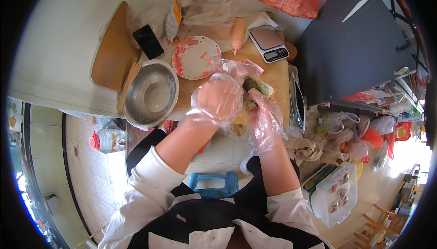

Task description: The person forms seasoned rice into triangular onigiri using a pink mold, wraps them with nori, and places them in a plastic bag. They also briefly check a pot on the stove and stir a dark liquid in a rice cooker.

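Observation:
Thin transparent plastic gloves cover both hands above the wooden tabletop. My right hand grips a thick, block-like piece of food with a green-speckled side and a darker patch; its kind is not certain. Left of it, my left hand is turned back-up, close to the food. Its fingers are mostly hidden by the glove and the hand itself. Just beyond those fingers is a pink item, partly covered by loose glove plastic. A white plate with a red pattern lies past my left hand and carries small scraps.
A steel bowl stands at left beside a wooden fork, a cutting board and a phone. Behind the hands are an orange squeeze bottle and a kitchen scale. A blue stool is below.

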The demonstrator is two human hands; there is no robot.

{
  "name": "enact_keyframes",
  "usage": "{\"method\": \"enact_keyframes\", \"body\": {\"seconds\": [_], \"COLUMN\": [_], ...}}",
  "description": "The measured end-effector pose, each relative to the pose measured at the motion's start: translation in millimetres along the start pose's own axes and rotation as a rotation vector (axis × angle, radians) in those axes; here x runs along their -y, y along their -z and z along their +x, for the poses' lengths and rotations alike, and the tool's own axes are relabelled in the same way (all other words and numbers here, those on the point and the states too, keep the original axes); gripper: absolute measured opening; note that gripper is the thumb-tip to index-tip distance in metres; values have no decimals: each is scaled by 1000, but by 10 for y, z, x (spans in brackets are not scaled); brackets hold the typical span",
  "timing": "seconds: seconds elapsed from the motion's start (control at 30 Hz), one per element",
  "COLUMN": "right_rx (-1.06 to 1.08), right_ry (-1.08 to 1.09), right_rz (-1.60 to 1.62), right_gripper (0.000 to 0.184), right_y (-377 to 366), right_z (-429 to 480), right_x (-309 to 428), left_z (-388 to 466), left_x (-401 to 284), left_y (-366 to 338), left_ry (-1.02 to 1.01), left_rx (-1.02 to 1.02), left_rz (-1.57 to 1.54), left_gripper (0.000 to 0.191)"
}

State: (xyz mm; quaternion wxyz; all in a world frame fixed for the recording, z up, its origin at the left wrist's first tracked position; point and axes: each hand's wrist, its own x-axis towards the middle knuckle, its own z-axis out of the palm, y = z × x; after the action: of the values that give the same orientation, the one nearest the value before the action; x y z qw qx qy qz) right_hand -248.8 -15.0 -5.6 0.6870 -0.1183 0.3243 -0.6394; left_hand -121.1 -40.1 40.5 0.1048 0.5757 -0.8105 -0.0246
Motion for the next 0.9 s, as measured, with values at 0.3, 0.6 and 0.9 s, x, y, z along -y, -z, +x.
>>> {"method": "enact_keyframes", "body": {"seconds": [0.3,0.6,0.9], "right_rx": [11,9,93], "right_ry": [-85,46,54], "right_rz": [-56,-160,-102], "right_gripper": [47,51,54], "right_y": [-98,-253,-162], "right_z": [-111,-178,-133], "right_x": [157,158,167], "left_z": [-16,44,11], "left_x": [-116,-113,-176], "left_y": [63,128,216], "left_ry": [-59,-126,-217], "left_rx": [-92,-200,-85], "left_rz": [-7,67,64], "left_gripper": [44,42,59]}}
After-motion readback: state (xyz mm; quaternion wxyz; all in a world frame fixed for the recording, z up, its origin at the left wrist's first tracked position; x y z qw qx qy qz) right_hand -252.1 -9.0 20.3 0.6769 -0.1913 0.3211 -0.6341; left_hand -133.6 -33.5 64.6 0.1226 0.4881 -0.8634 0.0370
